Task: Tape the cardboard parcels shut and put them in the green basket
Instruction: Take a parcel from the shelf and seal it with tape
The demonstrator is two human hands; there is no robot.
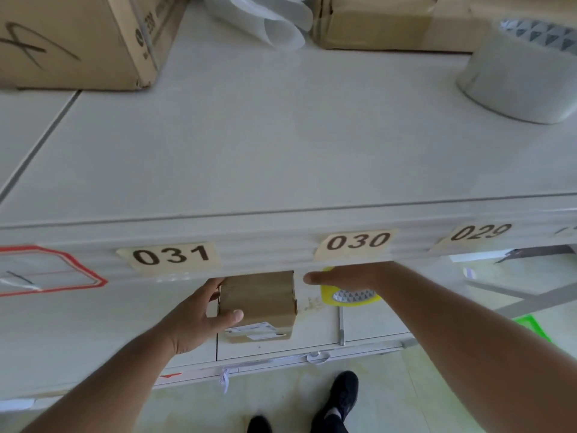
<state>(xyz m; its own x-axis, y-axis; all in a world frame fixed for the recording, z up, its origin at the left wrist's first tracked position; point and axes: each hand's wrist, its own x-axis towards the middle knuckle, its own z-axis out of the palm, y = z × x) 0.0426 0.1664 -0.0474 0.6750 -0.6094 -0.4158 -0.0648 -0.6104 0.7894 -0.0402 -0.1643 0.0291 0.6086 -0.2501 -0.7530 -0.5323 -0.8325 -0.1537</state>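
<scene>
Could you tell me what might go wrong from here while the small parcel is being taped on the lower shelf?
1. The small cardboard parcel sits partly under the upper table edge, so the right hand with the yellow tape roll may be cramped and lay the tape crooked.
2. The left hand grips only one side, so the parcel could slide.
3. Only a corner of the green basket shows, so the drop may need a look.

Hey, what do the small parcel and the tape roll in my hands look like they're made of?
Small parcel: brown cardboard, matte, with a shiny clear-tape sheen and a white paper label. Tape roll: glossy yellowish plastic film, probably around a printed card core.
</scene>
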